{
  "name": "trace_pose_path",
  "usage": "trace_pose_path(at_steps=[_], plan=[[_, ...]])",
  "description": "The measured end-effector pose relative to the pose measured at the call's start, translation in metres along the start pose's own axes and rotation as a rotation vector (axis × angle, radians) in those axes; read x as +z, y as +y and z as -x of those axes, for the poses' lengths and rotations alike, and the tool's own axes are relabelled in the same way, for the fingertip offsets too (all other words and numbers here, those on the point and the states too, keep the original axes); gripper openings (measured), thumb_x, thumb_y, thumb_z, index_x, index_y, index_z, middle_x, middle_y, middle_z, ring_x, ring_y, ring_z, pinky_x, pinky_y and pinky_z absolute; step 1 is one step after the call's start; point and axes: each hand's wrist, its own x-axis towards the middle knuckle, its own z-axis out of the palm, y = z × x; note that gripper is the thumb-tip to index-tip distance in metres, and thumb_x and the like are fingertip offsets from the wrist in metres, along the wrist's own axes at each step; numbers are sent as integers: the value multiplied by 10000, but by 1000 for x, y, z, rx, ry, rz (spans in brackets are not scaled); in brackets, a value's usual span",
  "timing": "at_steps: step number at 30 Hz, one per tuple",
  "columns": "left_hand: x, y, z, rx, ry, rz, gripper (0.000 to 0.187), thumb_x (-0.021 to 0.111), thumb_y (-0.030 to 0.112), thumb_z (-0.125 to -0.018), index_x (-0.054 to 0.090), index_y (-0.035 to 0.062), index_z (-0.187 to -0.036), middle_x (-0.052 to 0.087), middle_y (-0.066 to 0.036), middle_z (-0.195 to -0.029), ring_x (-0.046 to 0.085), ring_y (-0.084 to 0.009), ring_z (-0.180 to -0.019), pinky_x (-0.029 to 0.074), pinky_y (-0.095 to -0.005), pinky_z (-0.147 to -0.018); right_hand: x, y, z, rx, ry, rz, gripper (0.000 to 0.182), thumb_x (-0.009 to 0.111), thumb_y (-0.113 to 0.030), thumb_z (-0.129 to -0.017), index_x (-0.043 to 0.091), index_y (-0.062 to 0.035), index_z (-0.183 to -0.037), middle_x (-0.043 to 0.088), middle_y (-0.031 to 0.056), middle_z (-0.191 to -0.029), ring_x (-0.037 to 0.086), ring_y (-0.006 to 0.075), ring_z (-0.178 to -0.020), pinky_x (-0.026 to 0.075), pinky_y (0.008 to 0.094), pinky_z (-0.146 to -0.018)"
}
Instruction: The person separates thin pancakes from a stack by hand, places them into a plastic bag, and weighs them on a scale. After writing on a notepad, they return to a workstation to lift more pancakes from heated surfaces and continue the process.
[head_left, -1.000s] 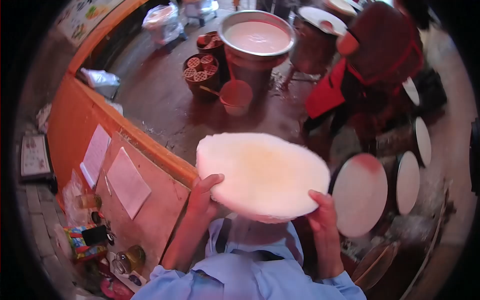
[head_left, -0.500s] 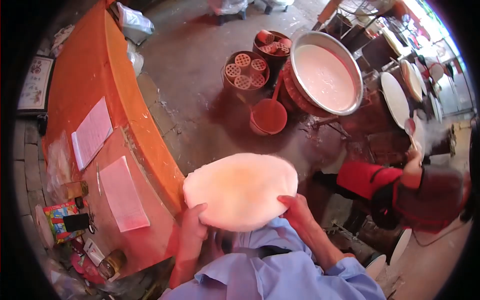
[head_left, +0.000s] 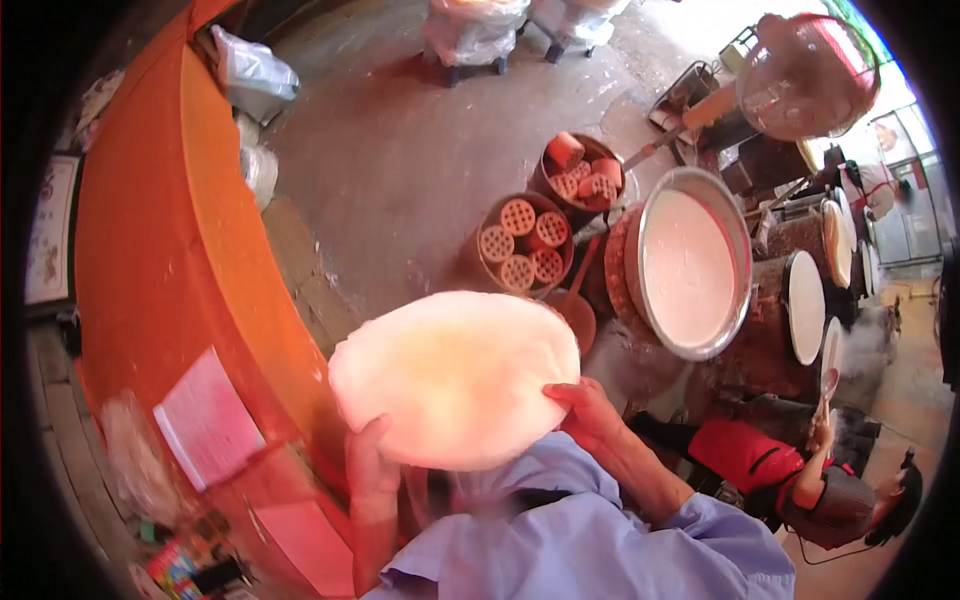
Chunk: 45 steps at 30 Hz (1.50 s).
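1. Head view, centre: a white, soft-looking round slab (head_left: 455,375), warmer in tone at its middle, is held up in front of the wearer's blue shirt (head_left: 590,520).
2. The left hand (head_left: 372,455) grasps the slab's near left edge, thumb upright against the rim; its other fingers are mostly hidden.
3. The right hand (head_left: 590,415) pinches the right edge, thumb laid on top and fingers curled beneath.
4. Left: an orange counter (head_left: 135,260) runs close beside the left hand. On it lie a ruled sheet (head_left: 210,418), a pink sheet (head_left: 305,545) and a crumpled clear bag (head_left: 140,455), with a colourful packet (head_left: 172,570) lower down.
5. Beyond the slab, a bucket (head_left: 488,218) and a second bucket (head_left: 585,215) hold perforated cylinders. A reddish pail (head_left: 580,325) is partly covered by the slab.
6. Right of these, a broad metal basin (head_left: 742,265) contains pale liquid (head_left: 688,270); it stands between the slab and a row of drums with white round tops (head_left: 806,307).
7. Lower right, well apart from the slab, a co-worker (head_left: 830,510) in dark and red clothing grips a ladle (head_left: 829,382) near steam. Upper right stands a caged fan (head_left: 810,75).
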Motion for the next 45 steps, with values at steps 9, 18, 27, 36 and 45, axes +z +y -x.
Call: trace_pose_path(at_steps=[9,18,27,36,45], plan=[[93,164,-158,-69,-61,-172,479,594,27,-780,499,35,-1249,603,-86,-1089,623,-159,-785,512,-243,-570,110,-132,-110,-74,-19,-83,326,628,-110,-819,589,35,-1108,660,107,-950,658,199,-771,550,321,-620],[264,281,-316,54,-74,-260,638,601,87,-764,384,50,-1363,500,-154,-1279,524,-310,-1156,491,-436,-923,198,-306,-262,-74,-35,-207,159,630,-109,-795,626,1,-910,609,55,-723,527,129,-516,378,250,-405],[490,346,-494,-120,-345,-441,623,603,111,-765,395,9,-1344,545,-148,-1204,569,-282,-1075,518,-375,-854,197,-504,-331,-352,89,-337,191,621,-131,-798,625,-1,-938,626,56,-752,549,115,-543,389,237,-411],[727,316,-649,-356,-608,-637,609,614,64,-762,403,-41,-1323,547,-182,-1234,571,-337,-1098,479,-446,-944,144,-638,-387,-447,305,-728,258,637,-110,-796,599,25,-1012,633,78,-784,563,154,-542,391,256,-395],[981,199,-681,-493,-888,-901,596,589,33,-747,408,-66,-1307,554,-179,-1211,589,-308,-1066,491,-395,-923,45,-749,-405,-599,535,-1099,315,633,-126,-813,591,34,-1081,664,95,-870,623,166,-635,434,260,-434]])
